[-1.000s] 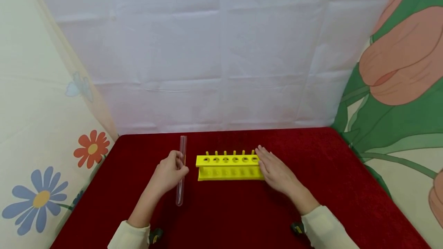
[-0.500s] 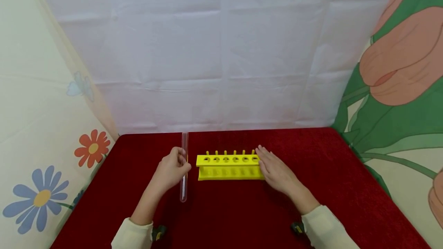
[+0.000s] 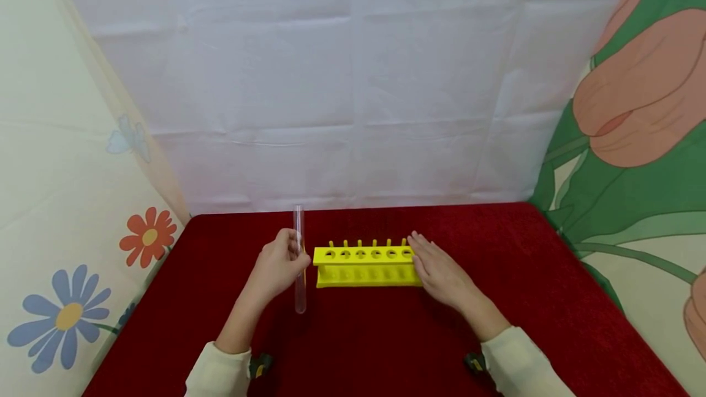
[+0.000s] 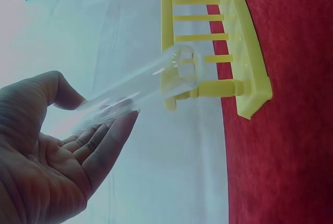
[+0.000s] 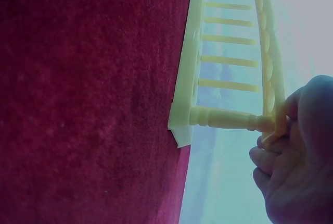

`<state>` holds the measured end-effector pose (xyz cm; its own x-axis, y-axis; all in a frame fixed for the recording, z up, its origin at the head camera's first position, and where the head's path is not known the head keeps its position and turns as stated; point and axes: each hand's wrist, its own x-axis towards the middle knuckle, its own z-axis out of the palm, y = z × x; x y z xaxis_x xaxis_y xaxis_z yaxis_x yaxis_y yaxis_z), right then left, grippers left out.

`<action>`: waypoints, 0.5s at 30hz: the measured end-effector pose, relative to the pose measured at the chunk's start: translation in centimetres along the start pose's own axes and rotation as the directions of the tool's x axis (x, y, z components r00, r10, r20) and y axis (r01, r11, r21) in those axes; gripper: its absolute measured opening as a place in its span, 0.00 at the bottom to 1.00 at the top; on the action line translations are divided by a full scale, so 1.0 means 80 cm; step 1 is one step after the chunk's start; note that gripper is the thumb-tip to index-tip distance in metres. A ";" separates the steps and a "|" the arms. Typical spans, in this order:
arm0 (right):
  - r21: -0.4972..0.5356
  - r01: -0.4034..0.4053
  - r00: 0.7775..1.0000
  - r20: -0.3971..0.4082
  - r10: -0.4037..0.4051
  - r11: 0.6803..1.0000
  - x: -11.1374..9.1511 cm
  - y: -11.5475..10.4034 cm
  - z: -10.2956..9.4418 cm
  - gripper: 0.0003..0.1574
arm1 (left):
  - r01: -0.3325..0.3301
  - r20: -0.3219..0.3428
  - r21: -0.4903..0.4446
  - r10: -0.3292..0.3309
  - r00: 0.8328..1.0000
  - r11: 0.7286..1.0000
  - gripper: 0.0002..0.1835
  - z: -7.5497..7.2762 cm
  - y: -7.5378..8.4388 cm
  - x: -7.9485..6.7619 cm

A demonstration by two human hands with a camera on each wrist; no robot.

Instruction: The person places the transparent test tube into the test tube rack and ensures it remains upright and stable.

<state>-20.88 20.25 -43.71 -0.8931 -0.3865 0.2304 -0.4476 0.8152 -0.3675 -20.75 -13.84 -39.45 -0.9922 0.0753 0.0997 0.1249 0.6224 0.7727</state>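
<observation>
My left hand [image 3: 278, 263] pinches a clear test tube [image 3: 300, 296] between thumb and fingers, just left of a yellow test tube rack [image 3: 353, 283]. The tube stands nearly upright, its rounded end down, above the cloth. In the left wrist view the tube [image 4: 151, 83] overlaps the end of the rack [image 4: 252, 73], whose pegs and end post show behind it. At the rack's right end, my right hand [image 3: 441, 271] holds the upper plate; the right wrist view shows thumb and fingertips [image 5: 263, 159] around that corner of the rack [image 5: 179, 99]. No tubes show in the rack's holes.
Dark red cloth [image 3: 364, 342] covers the table. A white sheet [image 3: 353, 78] hangs behind its far edge, with flower-patterned sheets [image 3: 66, 317] on both sides. Dark wrist devices [image 3: 260, 365] show below both sleeves.
My left hand has carried the test tube right and a little up and away from me, closer to the rack's left end. The right hand and the rack have stayed in place.
</observation>
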 end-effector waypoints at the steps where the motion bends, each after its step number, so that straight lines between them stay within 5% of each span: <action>1: 0.000 0.000 1.000 -0.001 0.000 1.000 0.000 0.000 0.000 0.29 | -0.004 -0.007 -0.004 0.004 1.000 1.000 0.20 0.000 0.001 0.000; 15: 0.005 -0.002 1.000 0.002 0.002 1.000 0.000 -0.001 -0.001 0.29 | -0.040 -0.038 -0.092 0.036 0.999 0.995 0.12 0.008 0.016 0.004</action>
<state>-20.85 20.21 -43.61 -0.8941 -0.3854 0.2282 -0.4459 0.8140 -0.3723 -20.91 -12.49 -38.84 -0.9861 0.0681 0.1515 0.1640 0.5447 0.8224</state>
